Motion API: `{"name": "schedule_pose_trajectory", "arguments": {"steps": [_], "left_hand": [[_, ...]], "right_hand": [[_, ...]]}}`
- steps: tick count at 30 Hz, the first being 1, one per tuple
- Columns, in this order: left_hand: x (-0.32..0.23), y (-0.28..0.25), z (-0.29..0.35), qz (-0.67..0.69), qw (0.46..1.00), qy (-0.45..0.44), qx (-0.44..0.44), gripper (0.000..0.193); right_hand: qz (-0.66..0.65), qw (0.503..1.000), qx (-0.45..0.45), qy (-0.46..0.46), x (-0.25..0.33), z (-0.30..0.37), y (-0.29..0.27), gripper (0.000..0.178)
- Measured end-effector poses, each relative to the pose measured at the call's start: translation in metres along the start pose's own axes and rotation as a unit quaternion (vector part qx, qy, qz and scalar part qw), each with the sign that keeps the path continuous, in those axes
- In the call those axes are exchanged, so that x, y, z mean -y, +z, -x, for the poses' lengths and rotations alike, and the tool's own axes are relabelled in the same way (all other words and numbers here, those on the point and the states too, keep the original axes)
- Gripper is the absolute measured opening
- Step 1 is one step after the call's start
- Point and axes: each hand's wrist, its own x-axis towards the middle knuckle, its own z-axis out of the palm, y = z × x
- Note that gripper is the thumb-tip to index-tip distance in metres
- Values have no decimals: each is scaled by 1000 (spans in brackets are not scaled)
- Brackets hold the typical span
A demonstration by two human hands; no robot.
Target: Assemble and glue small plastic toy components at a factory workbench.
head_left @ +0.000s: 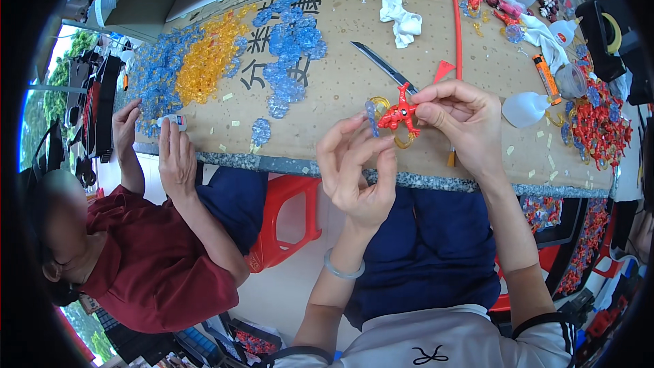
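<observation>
Between my two hands, above the near edge of the table, is a small red toy figure [395, 117] with translucent yellow and blue pieces about it. My right hand [470, 123] pinches its right side between thumb and fingers. My left hand [357, 163] is palm up with curled fingers, its fingertips closed at the blue piece on the figure's left side; the exact contact is partly hidden. A utility knife [380, 65] with its blade out lies just beyond the figure. A brush tip [451, 157] shows beneath my right hand.
A co-worker's hands [178, 163] are at the left, beside a small white bottle [176, 121]. Piles of blue pieces [160, 71] and orange pieces [208, 61] cover the far left. Rightward are a squeeze bottle [524, 109], an orange tube [546, 78] and heaped red figures [599, 129]. Crumpled tissue [398, 17] lies behind.
</observation>
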Motion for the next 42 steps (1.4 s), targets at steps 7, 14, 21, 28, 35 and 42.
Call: {"name": "schedule_pose_trajectory", "arguments": {"steps": [7, 14, 21, 28, 35, 42], "left_hand": [[-8, -10, -21, 265, 937, -226, 40, 48], [-3, -16, -23, 198, 934, -255, 154, 36], [-3, -17, -20, 226, 928, -268, 127, 24], [-4, -15, -16, 200, 940, -256, 105, 21], [-2, -10, -19, 238, 928, -266, 110, 25], [-4, -16, -17, 262, 913, -288, 117, 27]], "right_hand": [[2, 1000, 1, -21, 1, -2, 0, 18], [-1, 1000, 17, -25, 4, -2, -3, 19], [-33, 998, 45, -9, 2, -5, -5, 16], [-23, 998, 65, -2, 4, -6, -6, 14], [-15, 999, 48, -2, 2, -5, -6, 16], [3, 998, 7, -61, 3, -5, 4, 19]]}}
